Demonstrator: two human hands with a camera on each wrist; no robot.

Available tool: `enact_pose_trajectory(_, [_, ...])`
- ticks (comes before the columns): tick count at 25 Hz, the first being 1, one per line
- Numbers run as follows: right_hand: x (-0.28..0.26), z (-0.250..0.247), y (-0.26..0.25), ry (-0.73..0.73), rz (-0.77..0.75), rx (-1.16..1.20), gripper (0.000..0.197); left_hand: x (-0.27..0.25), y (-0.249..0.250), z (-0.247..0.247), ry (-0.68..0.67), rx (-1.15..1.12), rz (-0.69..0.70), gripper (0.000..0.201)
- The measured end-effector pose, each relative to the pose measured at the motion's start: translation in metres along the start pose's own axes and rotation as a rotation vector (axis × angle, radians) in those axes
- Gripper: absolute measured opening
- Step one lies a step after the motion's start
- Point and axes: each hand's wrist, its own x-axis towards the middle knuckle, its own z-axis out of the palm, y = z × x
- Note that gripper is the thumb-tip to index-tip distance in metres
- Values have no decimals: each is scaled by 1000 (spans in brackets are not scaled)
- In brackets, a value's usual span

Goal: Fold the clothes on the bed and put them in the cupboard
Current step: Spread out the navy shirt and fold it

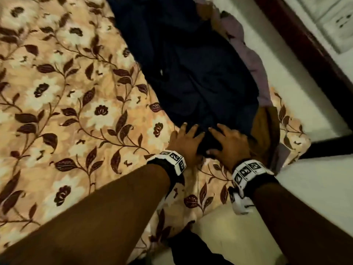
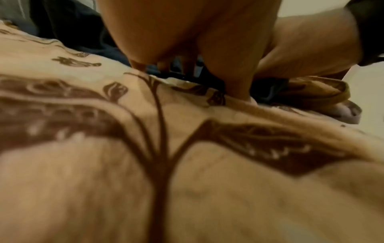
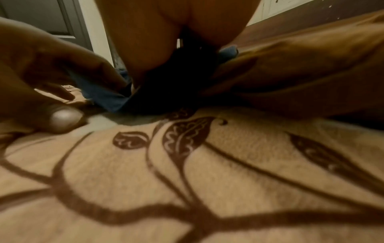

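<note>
A long dark navy garment [image 1: 191, 73] lies stretched over the floral bedspread [image 1: 66, 92], running away from me. My left hand [image 1: 186, 140] and right hand [image 1: 229, 144] sit side by side on its near end, fingers spread on top. The right wrist view shows blue cloth [image 3: 108, 95] caught between my left hand's [image 3: 51, 65] fingers and thumb. My right hand [image 3: 166, 32] closes thumb and fingers around the dark fabric. In the left wrist view my left hand [image 2: 187, 32] digs its fingertips into the cloth [image 2: 83, 32].
A brown garment [image 1: 265, 131] lies bunched just right of my right hand at the bed's corner. A lilac cloth [image 1: 248, 54] runs along the bed's right edge. Pale floor [image 1: 315, 188] lies beyond, with a dark wooden edge [image 1: 305, 44] at the upper right.
</note>
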Motion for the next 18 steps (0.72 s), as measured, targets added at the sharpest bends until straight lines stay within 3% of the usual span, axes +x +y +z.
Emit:
enact_pose_trajectory(2, [3,6,-2,160,-13,48,37,6,1,7,89,-8,-35,59])
enact_pose_trajectory(3, [4,6,-6,194,-13,103,35,7,-2,3,207,-128,-57,39])
enact_pose_trajectory(5, [-8,5,-11,253,-15,322,57,-5,-8,-5,457,-481,-55,18])
enact_pose_trajectory(8, [-39,-14,-22,327,-205,455,83,-66,-23,-30,744,-799,97,16])
enact_pose_trajectory(9, [-54,-21,-34,346,-312,401,81,-100,-26,-39,845,-831,131,18])
enact_pose_trajectory(12, [-110,-34,-95,449,-564,362,29,-234,-27,-52,1162,-864,165,19])
enact_pose_trajectory(13, [-131,-41,-120,498,-660,411,23,-288,-26,-51,1256,-793,137,16])
enact_pose_trajectory(16, [-217,-80,-186,427,-683,850,28,-450,-20,-38,1420,-559,-124,12])
enact_pose_trajectory(18, [-258,-91,-214,350,-698,755,23,-522,-21,-25,1500,-437,-264,22])
